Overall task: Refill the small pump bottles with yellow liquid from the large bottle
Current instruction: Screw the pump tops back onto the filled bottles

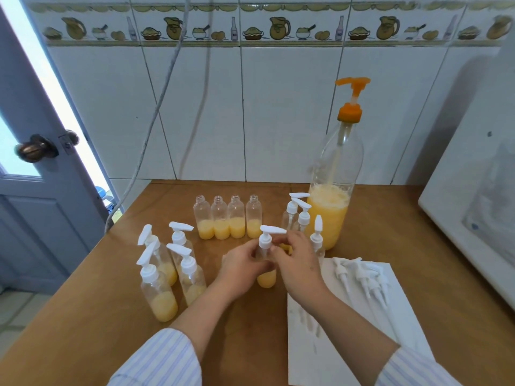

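- On the smooth wooden table (390, 274), the left hand (241, 267) grips a clear small bottle (266, 278), yellow liquid in its base; the right hand (298, 260) has fingers curled round its white pump collar (265, 242).
- Four uncapped bottles (228, 218) stand in a row, each about one-third full.
- Four capped pump bottles (167, 271) cluster at left; three more (302, 218) stand beside the large bottle (331, 190).
- The large clear bottle, orange pump, is roughly one-third full.
- Loose white pumps (362, 277) lie on white paper (348, 344).
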